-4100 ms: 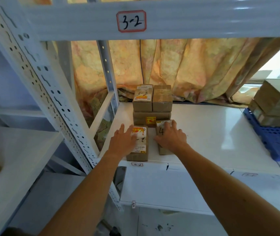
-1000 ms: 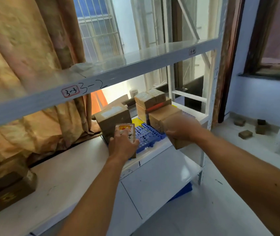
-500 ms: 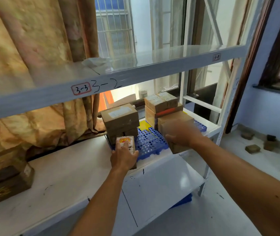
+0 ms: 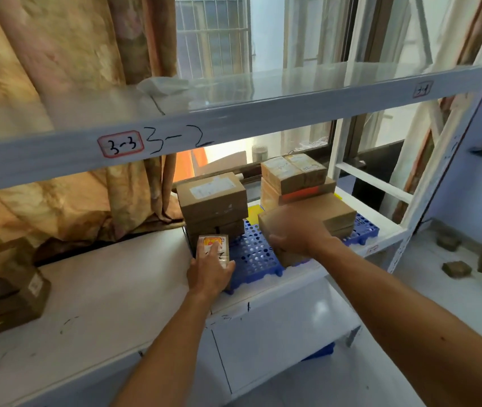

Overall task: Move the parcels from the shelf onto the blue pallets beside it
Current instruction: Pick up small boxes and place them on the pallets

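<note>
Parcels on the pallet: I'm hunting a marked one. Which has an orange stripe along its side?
The second parcel down in the back right stack, behind the right hand; the rest lack a stripe.

The head-worn wide-angle camera looks forward and down, close over the white shelf [image 4: 116, 304].

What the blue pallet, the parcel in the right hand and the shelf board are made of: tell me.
The blue pallet: moulded plastic by the look, evenly coloured, with a regular grid of round holes. The parcel in the right hand: brown cardboard, matt, with sharp folded edges. The shelf board: painted metal or laminate, smooth white with soft sheen; which, cannot tell.
</note>
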A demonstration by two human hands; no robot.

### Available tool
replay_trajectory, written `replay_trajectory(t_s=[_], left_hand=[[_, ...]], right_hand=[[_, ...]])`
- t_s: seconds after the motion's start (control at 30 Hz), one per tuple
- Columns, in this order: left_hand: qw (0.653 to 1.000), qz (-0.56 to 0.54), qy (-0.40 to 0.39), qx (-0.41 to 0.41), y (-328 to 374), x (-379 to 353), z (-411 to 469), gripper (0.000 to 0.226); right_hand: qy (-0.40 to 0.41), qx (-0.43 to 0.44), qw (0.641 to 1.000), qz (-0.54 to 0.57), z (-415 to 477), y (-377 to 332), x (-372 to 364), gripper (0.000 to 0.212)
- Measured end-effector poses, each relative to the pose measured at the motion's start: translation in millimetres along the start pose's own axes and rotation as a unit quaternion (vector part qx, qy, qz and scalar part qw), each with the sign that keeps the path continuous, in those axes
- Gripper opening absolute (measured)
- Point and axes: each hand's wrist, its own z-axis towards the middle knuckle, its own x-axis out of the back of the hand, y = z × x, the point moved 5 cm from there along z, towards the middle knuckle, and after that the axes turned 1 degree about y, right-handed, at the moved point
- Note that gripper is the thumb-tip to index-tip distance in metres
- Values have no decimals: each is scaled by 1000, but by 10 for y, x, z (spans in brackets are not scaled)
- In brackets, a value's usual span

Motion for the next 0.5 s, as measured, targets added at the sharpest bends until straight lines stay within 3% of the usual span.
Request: replay_trajectory(t_s=[0.23,0.5], left_hand=[[998,-5,31,55,-114,-3,70,63],[993,9,50,108,47,28,156,69]], right_hand=[[-19,69,997,14,457,-32,-186,67],[-35,115,992,23,842,1,-185,68]])
